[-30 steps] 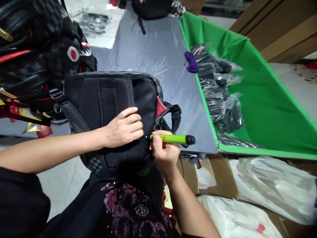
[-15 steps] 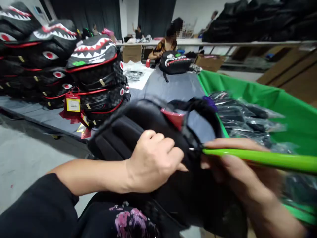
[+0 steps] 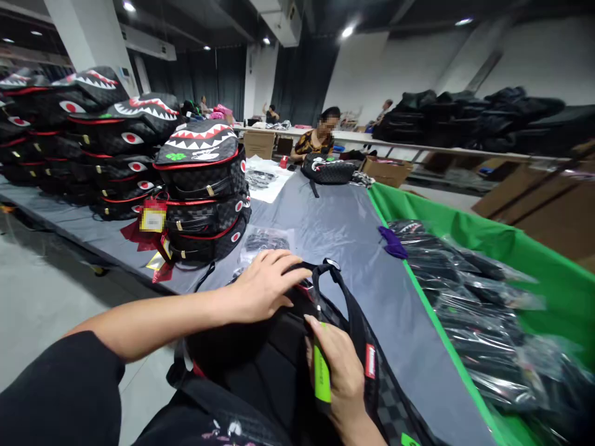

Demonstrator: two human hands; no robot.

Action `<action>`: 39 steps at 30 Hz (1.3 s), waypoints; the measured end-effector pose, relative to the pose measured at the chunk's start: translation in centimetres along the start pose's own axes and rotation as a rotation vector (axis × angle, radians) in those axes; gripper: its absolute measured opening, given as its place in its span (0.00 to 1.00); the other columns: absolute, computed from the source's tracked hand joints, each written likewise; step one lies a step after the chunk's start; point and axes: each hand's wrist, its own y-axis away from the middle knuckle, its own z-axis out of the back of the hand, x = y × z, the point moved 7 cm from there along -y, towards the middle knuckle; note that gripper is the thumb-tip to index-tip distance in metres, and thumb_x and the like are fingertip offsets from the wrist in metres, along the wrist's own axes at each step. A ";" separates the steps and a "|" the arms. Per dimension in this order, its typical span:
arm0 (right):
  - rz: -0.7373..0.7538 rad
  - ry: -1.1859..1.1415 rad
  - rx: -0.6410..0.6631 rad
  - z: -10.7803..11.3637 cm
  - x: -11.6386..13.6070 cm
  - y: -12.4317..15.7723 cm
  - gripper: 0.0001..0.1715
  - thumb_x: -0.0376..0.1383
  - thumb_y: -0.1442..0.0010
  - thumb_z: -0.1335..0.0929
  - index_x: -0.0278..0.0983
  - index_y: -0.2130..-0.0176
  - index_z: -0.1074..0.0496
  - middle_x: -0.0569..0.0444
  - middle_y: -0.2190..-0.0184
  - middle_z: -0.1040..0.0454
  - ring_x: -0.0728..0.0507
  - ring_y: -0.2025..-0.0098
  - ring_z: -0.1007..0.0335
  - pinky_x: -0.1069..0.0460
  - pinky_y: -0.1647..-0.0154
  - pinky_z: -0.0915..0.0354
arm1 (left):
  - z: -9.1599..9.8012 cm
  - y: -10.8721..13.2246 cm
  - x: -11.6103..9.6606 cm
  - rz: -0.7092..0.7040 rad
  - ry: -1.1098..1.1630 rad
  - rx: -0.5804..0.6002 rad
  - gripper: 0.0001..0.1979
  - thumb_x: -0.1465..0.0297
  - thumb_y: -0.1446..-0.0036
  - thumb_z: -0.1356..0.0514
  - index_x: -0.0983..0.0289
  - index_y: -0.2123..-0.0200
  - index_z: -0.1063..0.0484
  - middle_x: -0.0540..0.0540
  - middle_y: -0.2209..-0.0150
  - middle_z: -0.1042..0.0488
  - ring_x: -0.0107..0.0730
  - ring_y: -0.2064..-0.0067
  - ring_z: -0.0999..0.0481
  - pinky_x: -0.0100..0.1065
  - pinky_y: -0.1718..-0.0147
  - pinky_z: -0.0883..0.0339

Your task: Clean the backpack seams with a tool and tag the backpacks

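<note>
Right hand [image 3: 343, 365]: its fingers are clamped on a green pen-like tool [image 3: 321, 371], held with the tip toward 12 o'clock.
Tool tip: just beside the rim of the held backpack [image 3: 274, 356]; whether it touches cannot be told.
Left hand [image 3: 263, 285]: at 11 o'clock from the right; its fingers lie over the rim, slightly apart, and whether they pinch it cannot be told.
Held backpack: tilted between the person's body and the counter [image 3: 325, 214], its dark strap [image 3: 352, 303] looping up at 1 o'clock and a red label [image 3: 370, 360] at 3.
Done so far: the backpack is in position, steadied, with the tool at its rim; this looks like mid-work.
Left over: handling of this one seems unfinished, as both hands are on it.
Stacked backpacks [image 3: 204, 176]: at 11 o'clock on the counter, red tags [image 3: 152, 220] hanging beside them; whether these are finished or waiting cannot be told.
Plastic packet [image 3: 267, 238]: at 12 o'clock, just beyond the left hand.
Purple cloth [image 3: 393, 243]: at 1 o'clock, by the rim of the green-sided bin [image 3: 548, 248].
Bagged items [image 3: 478, 322]: at 3 o'clock, inside that bin.
</note>
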 end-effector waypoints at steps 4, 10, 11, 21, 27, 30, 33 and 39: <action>-0.090 0.137 -0.101 -0.8 -0.8 -0.6 0.40 0.25 0.43 0.30 0.44 0.35 0.38 0.45 0.56 0.22 0.35 0.54 0.26 0.39 0.56 0.27 | -2.5 -2.4 1.9 0.030 0.031 0.294 0.38 0.60 0.45 0.35 0.64 0.35 0.44 0.62 0.42 0.32 0.46 0.41 0.34 0.44 0.47 0.38; -0.159 -0.009 -0.033 -2.4 0.1 -0.4 0.30 0.24 0.42 0.33 0.40 0.42 0.34 0.47 0.62 0.24 0.41 0.62 0.25 0.44 0.61 0.28 | -7.3 -5.2 3.4 0.025 -0.051 0.429 0.31 0.58 0.46 0.35 0.63 0.42 0.34 0.61 0.47 0.29 0.49 0.47 0.30 0.43 0.54 0.36; -0.170 -0.013 -0.014 -2.6 0.4 -0.1 0.28 0.24 0.42 0.33 0.40 0.44 0.33 0.47 0.63 0.24 0.40 0.62 0.25 0.43 0.60 0.28 | -7.9 -5.3 3.4 0.002 -0.059 0.420 0.30 0.59 0.46 0.35 0.64 0.43 0.33 0.61 0.47 0.29 0.49 0.47 0.31 0.43 0.54 0.36; -0.482 -0.105 -0.057 -1.8 -3.4 2.3 0.21 0.33 0.38 0.35 0.40 0.45 0.32 0.49 0.61 0.21 0.41 0.61 0.22 0.44 0.58 0.26 | -9.2 -3.6 1.7 -0.128 -0.228 0.301 0.61 0.51 0.54 0.33 0.69 0.29 0.65 0.72 0.29 0.58 0.61 0.29 0.60 0.63 0.36 0.68; -0.493 -0.123 -0.034 -2.1 -4.4 2.4 0.21 0.33 0.38 0.35 0.41 0.45 0.30 0.51 0.62 0.19 0.42 0.62 0.21 0.45 0.56 0.25 | -10.4 -4.0 2.0 -0.077 -0.231 0.355 0.55 0.54 0.48 0.35 0.73 0.30 0.64 0.71 0.32 0.49 0.56 0.32 0.48 0.54 0.35 0.58; -0.559 -0.106 -0.005 -1.9 -5.1 2.5 0.23 0.34 0.38 0.33 0.39 0.44 0.33 0.49 0.61 0.19 0.41 0.60 0.20 0.44 0.55 0.25 | -10.4 -4.2 2.1 -0.066 -0.203 0.350 0.52 0.56 0.46 0.36 0.75 0.30 0.60 0.71 0.33 0.46 0.55 0.34 0.44 0.49 0.36 0.53; -0.669 -0.078 0.018 -1.3 -5.9 1.8 0.18 0.37 0.40 0.31 0.38 0.50 0.32 0.50 0.63 0.20 0.42 0.64 0.20 0.47 0.62 0.25 | -10.4 -4.3 2.2 -0.040 -0.178 0.349 0.49 0.57 0.45 0.36 0.73 0.30 0.58 0.69 0.33 0.46 0.54 0.35 0.44 0.48 0.37 0.52; -0.633 -0.061 0.387 -2.7 -6.7 -1.7 0.08 0.37 0.39 0.31 0.40 0.58 0.25 0.53 0.62 0.19 0.43 0.62 0.21 0.48 0.57 0.27 | -11.4 -4.6 2.8 0.027 -0.157 0.366 0.46 0.60 0.45 0.37 0.70 0.31 0.55 0.69 0.30 0.52 0.55 0.32 0.49 0.49 0.38 0.51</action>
